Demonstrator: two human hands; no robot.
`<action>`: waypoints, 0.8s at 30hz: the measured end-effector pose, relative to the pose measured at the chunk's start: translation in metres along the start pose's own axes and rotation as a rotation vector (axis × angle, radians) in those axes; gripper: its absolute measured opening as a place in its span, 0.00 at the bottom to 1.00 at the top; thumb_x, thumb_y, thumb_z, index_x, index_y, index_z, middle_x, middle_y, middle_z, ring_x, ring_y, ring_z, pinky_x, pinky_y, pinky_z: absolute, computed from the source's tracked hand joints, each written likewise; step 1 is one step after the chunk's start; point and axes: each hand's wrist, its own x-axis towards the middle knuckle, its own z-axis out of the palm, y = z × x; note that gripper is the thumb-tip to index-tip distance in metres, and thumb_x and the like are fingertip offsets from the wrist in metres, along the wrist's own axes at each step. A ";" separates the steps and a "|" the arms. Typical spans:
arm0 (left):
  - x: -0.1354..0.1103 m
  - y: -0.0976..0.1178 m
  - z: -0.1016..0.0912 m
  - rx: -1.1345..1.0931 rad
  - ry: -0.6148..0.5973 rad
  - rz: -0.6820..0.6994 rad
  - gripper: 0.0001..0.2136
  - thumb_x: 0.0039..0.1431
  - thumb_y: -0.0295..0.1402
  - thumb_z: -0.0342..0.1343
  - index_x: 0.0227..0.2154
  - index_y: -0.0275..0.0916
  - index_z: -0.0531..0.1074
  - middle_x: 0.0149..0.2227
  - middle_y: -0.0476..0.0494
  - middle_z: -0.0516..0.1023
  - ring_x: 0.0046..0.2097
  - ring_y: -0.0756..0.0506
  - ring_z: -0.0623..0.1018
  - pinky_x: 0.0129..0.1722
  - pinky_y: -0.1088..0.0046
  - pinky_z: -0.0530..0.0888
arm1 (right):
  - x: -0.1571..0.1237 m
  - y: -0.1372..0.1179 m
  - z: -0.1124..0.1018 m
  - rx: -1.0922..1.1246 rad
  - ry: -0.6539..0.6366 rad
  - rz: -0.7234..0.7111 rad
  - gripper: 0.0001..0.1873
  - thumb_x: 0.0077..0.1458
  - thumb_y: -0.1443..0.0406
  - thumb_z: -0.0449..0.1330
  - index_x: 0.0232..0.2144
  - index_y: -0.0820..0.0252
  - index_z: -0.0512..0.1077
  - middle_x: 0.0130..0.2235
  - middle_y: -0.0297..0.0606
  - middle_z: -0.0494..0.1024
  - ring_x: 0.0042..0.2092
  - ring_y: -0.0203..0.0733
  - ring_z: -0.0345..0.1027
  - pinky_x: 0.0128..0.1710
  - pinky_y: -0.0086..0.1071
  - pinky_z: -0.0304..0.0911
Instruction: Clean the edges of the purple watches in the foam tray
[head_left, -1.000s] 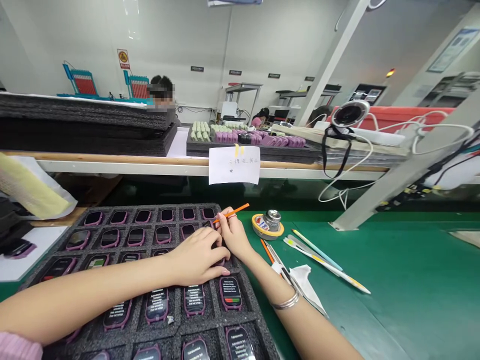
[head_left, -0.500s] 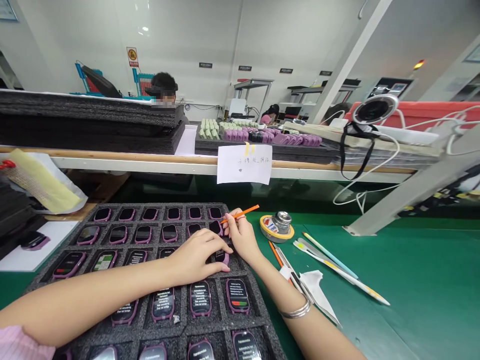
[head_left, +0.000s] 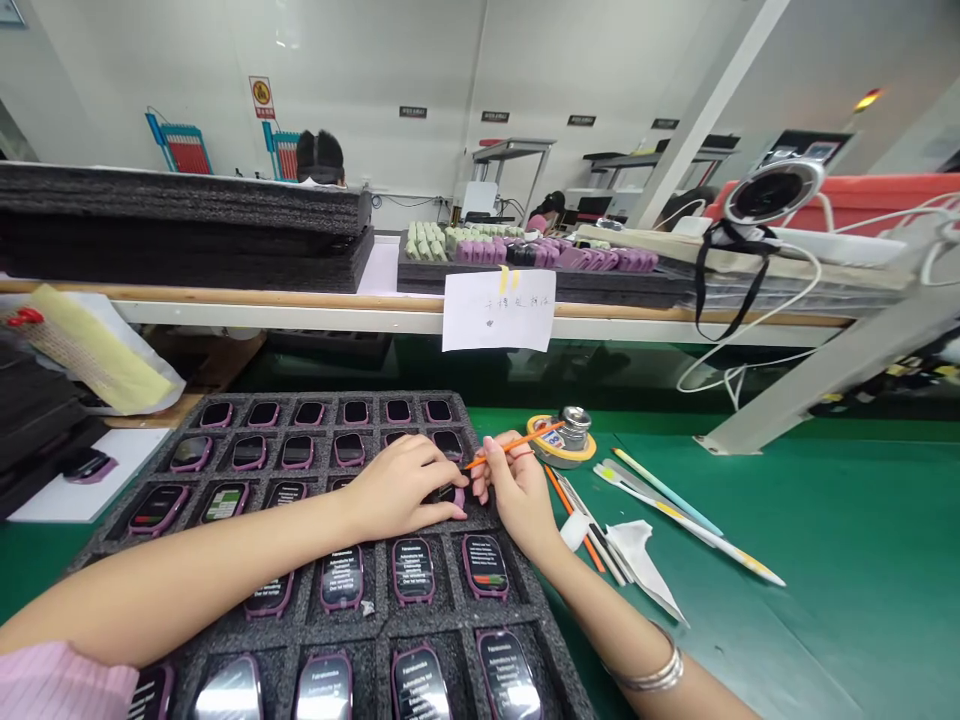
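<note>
My left hand [head_left: 409, 487] reaches across the foam tray [head_left: 381, 628], thumb and fingers closed around a purple smartwatch [head_left: 460, 495] at the right end of the third row. Most of that watch is hidden under the fingers. Just to its right, my right hand [head_left: 517, 497] pinches a thin orange stick [head_left: 541, 434]. The stick's lower tip points left, close to my left fingertips; whether it touches the watch I cannot tell. Around both hands, purple watches sit in the tray's pockets, several with lit text screens, such as the watch [head_left: 486, 566] nearest below.
On the green mat to the right are a metal-topped pot in a yellow tape roll [head_left: 562, 445], loose sticks [head_left: 574, 515], a white tissue [head_left: 646, 570] and a long white tool [head_left: 690, 525]. A shelf [head_left: 360, 315] with foam stacks crosses ahead. A co-worker [head_left: 320, 160] sits beyond.
My right hand has drawn back from the second-row watch toward me, bringing the orange stick's tip near my left fingertips. My left hand keeps hold of the same watch. The view has shifted slightly.
</note>
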 end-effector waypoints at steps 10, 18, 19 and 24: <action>0.000 0.003 -0.001 -0.025 0.020 -0.081 0.19 0.56 0.42 0.66 0.44 0.40 0.67 0.44 0.41 0.78 0.46 0.40 0.76 0.49 0.60 0.74 | -0.002 0.000 -0.002 -0.078 -0.107 -0.033 0.23 0.63 0.43 0.53 0.32 0.56 0.66 0.22 0.30 0.71 0.22 0.34 0.65 0.22 0.28 0.62; 0.000 0.003 -0.001 -0.025 0.031 -0.087 0.23 0.56 0.47 0.65 0.47 0.39 0.66 0.46 0.38 0.77 0.49 0.38 0.76 0.52 0.56 0.73 | -0.001 -0.002 -0.002 -0.121 -0.116 -0.025 0.24 0.62 0.42 0.54 0.31 0.55 0.65 0.22 0.30 0.71 0.22 0.36 0.65 0.23 0.30 0.62; 0.000 0.003 -0.003 -0.008 0.039 -0.079 0.24 0.55 0.50 0.65 0.46 0.39 0.67 0.46 0.37 0.77 0.50 0.37 0.75 0.55 0.53 0.70 | -0.002 -0.002 -0.002 -0.121 -0.111 -0.023 0.24 0.62 0.42 0.54 0.31 0.55 0.65 0.22 0.30 0.71 0.22 0.35 0.65 0.23 0.29 0.62; -0.010 0.001 -0.020 0.185 -0.088 0.065 0.23 0.59 0.56 0.57 0.36 0.38 0.74 0.41 0.38 0.74 0.48 0.36 0.73 0.55 0.54 0.69 | -0.003 -0.002 -0.001 -0.107 -0.108 -0.012 0.23 0.62 0.43 0.55 0.31 0.55 0.66 0.21 0.29 0.71 0.21 0.35 0.64 0.22 0.29 0.61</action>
